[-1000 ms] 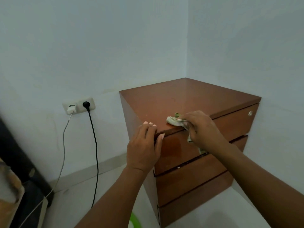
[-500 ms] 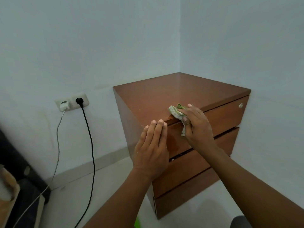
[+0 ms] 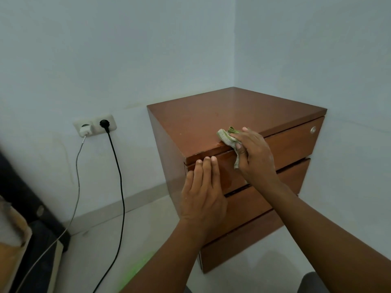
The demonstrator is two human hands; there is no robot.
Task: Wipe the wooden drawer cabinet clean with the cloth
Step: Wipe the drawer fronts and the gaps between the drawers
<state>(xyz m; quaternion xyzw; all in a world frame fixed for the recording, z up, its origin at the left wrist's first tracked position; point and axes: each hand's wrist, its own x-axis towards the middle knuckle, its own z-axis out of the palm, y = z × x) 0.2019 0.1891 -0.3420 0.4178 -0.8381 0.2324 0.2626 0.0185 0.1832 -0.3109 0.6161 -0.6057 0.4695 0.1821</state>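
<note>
Walls (image 3: 105, 60) hem the cabinet (image 3: 232, 115) behind and right, seemingly touching; top, front and left stand open.

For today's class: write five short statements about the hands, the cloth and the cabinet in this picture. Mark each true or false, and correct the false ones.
1. The right hand holds the cloth at the front edge of the wooden drawer cabinet top. True.
2. The left hand grips a drawer knob. False: its straight fingers lie flat against the top drawer front.
3. Both places in the wall socket are in use. True: a white charger and a black plug.
4. The cabinet stands in the middle of the room. False: it stands in the corner where two walls meet.
5. The cloth is dark blue. False: it is pale green and beige.
</note>
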